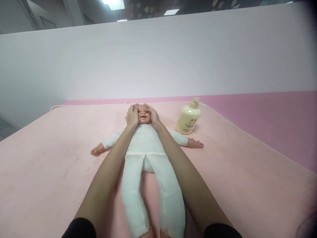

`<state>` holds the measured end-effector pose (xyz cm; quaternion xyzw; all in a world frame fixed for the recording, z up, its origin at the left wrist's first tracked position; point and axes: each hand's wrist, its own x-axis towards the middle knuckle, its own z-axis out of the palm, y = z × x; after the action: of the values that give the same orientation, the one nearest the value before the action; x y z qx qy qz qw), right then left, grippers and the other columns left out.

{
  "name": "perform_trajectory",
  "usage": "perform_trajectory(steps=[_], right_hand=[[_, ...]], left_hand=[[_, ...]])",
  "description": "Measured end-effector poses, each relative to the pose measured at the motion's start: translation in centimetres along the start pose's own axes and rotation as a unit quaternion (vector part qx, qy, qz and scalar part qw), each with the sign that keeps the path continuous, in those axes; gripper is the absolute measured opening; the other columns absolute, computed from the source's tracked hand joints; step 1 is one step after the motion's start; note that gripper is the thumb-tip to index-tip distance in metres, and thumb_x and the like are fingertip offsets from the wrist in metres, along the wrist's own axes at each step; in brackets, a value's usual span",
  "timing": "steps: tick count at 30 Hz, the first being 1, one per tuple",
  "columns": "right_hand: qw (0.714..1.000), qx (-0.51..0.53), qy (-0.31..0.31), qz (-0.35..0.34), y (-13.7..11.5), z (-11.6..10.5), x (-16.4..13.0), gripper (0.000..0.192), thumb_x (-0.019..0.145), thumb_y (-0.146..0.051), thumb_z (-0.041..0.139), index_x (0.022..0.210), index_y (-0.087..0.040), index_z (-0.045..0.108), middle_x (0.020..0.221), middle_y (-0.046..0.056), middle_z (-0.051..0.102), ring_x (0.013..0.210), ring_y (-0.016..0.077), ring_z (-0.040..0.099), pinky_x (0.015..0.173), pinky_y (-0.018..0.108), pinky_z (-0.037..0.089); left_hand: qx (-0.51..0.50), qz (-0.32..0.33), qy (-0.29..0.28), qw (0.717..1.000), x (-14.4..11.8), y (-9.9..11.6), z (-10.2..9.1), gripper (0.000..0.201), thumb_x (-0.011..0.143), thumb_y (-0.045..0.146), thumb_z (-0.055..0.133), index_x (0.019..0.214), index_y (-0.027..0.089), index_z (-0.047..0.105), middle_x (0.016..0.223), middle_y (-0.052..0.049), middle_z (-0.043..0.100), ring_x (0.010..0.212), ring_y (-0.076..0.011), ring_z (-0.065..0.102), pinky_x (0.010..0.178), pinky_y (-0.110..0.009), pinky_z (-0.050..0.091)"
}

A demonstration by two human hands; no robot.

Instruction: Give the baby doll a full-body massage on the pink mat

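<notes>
**Both hands on the doll's head**

We saw the left hand (132,115) and the right hand (153,116) laid flat on the two sides of the doll's head (143,114), fingers open and touching the forehead, not closed around anything. The doll (146,145) lay on its back in a white suit, arms spread, in the middle of the pink blanket (49,158). Near its arm stood a cream pump bottle (188,117), closed; we could not tell its content. Behind was a white wall (158,56).
</notes>
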<state>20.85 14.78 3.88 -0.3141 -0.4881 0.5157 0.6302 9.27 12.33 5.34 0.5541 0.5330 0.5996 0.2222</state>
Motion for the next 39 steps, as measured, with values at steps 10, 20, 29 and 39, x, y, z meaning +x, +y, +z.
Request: perform_trajectory(steps=[10, 20, 29, 39], right_hand=[[0.997, -0.073, 0.001, -0.027, -0.43, 0.11, -0.56, 0.045, 0.066, -0.042, 0.069, 0.106, -0.021, 0.065, 0.125, 0.004, 0.06, 0.124, 0.0204, 0.048, 0.11, 0.034, 0.033], [0.999, -0.039, -0.001, -0.015, 0.16, 0.01, 0.14, 0.031, 0.074, -0.031, 0.057, 0.102, -0.023, 0.067, 0.123, 0.0, 0.061, 0.122, 0.017, 0.049, 0.11, 0.034, 0.034], [1.0, -0.005, -0.004, 0.022, 0.07, -0.23, 0.2, 0.039, 0.071, -0.021, 0.049, 0.105, -0.022, 0.068, 0.125, -0.002, 0.06, 0.124, 0.0179, 0.048, 0.11, 0.032, 0.034], [0.999, -0.038, 0.004, -0.021, 0.07, 0.12, -0.1, 0.035, 0.073, -0.038, 0.058, 0.103, -0.022, 0.066, 0.122, 0.001, 0.061, 0.122, 0.0182, 0.049, 0.109, 0.032, 0.034]], left_hand=[[-0.009, 0.0, -0.015, 1.0, 0.08, -0.12, -0.08, 0.026, 0.079, 0.035, 0.057, 0.103, 0.026, 0.061, 0.119, -0.002, 0.061, 0.116, -0.0202, 0.052, 0.105, -0.038, 0.035], [-0.023, -0.005, -0.022, 0.999, 0.34, -0.05, -0.02, 0.027, 0.08, 0.023, 0.048, 0.104, 0.026, 0.061, 0.119, -0.001, 0.062, 0.117, -0.0185, 0.053, 0.107, -0.036, 0.036], [-0.024, -0.033, -0.016, 0.999, 0.18, 0.27, -0.26, 0.034, 0.081, 0.02, 0.038, 0.103, 0.027, 0.063, 0.121, 0.002, 0.062, 0.119, -0.0188, 0.052, 0.109, -0.037, 0.033], [-0.058, 0.001, -0.018, 0.998, -0.06, 0.16, -0.22, 0.028, 0.081, 0.036, 0.051, 0.103, 0.022, 0.062, 0.117, -0.003, 0.063, 0.114, -0.0186, 0.055, 0.104, -0.034, 0.039]])
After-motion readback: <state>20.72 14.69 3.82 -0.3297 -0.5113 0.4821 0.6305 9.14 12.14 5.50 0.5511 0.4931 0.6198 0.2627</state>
